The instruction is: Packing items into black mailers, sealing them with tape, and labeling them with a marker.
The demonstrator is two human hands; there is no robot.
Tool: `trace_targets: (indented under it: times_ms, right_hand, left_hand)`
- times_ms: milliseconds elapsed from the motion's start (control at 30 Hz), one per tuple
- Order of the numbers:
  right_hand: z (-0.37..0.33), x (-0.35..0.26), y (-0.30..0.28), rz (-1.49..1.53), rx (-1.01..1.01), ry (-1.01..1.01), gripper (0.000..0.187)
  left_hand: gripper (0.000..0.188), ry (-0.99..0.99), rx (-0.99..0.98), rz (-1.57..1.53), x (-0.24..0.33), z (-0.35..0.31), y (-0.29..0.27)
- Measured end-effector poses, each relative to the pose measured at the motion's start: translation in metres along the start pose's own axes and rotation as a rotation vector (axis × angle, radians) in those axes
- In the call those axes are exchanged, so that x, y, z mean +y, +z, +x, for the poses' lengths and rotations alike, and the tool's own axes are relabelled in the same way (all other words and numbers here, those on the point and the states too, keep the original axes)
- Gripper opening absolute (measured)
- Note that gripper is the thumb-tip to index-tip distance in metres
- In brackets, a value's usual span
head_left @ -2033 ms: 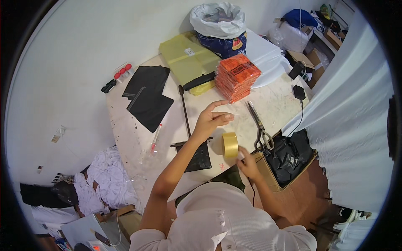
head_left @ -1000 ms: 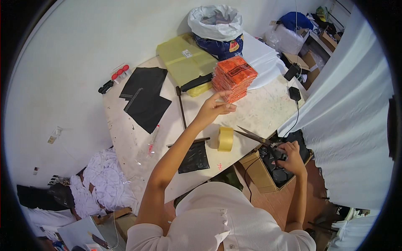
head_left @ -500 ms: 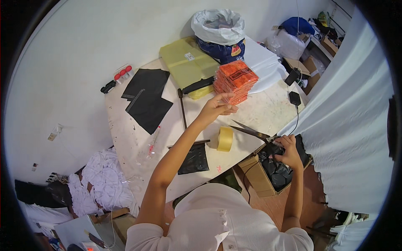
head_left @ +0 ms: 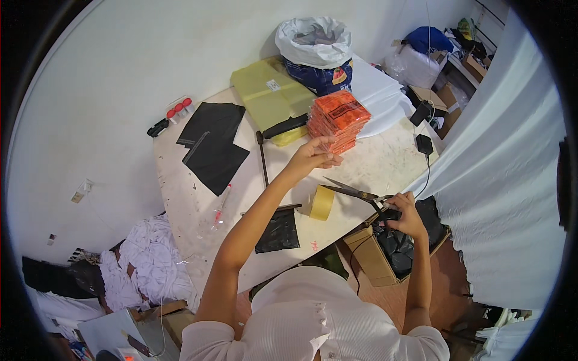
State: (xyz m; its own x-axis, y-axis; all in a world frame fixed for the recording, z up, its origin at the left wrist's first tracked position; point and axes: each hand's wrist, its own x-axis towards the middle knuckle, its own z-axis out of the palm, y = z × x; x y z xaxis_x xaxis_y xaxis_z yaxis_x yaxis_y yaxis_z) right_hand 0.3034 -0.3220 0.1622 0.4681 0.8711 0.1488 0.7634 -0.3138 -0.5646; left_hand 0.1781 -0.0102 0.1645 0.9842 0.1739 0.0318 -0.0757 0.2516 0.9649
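Observation:
My left hand reaches over the table to the near left corner of a stack of flat orange packets in clear plastic. Its fingers and thumb are bent against that corner, and their exact contact is partly hidden. At the table's right edge my right hand is closed round the dark handles of a pair of scissors. Their blades are parted and point left over the tabletop. Just below the blades stands a roll of yellow tape, apart from both hands.
Black plastic bags lie at the left of the table. A yellow package and a white-and-blue sack sit at the back. Below the right edge is a cardboard box of black plastic. A white curtain hangs at right.
My right hand and the scissors have shifted a little to the left, and the blades now lie closer above the tape roll. My left hand stays at the orange stack.

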Motion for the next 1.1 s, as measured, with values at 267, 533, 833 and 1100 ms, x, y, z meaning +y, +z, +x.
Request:
trace_targets:
  times_ms: [267, 533, 833, 1100]
  right_hand:
    - [0.009, 0.002, 0.011, 0.041, -0.045, -0.011, 0.048]
    - [0.008, 0.013, 0.017, 0.010, -0.032, -0.058, 0.042]
    - [0.003, 0.007, 0.018, 0.041, 0.032, -0.006, 0.036]
    - [-0.007, 0.023, 0.043, -0.005, 0.084, 0.001, 0.037]
  left_hand:
    - [0.042, 0.002, 0.003, 0.032, 0.001, 0.000, 0.001]
    - [0.041, -0.015, 0.003, 0.023, 0.001, -0.002, -0.001]
    - [0.038, 0.068, 0.099, -0.177, 0.001, 0.002, -0.006]
    - [0.034, 0.250, 0.407, -0.634, 0.016, -0.007, -0.025]
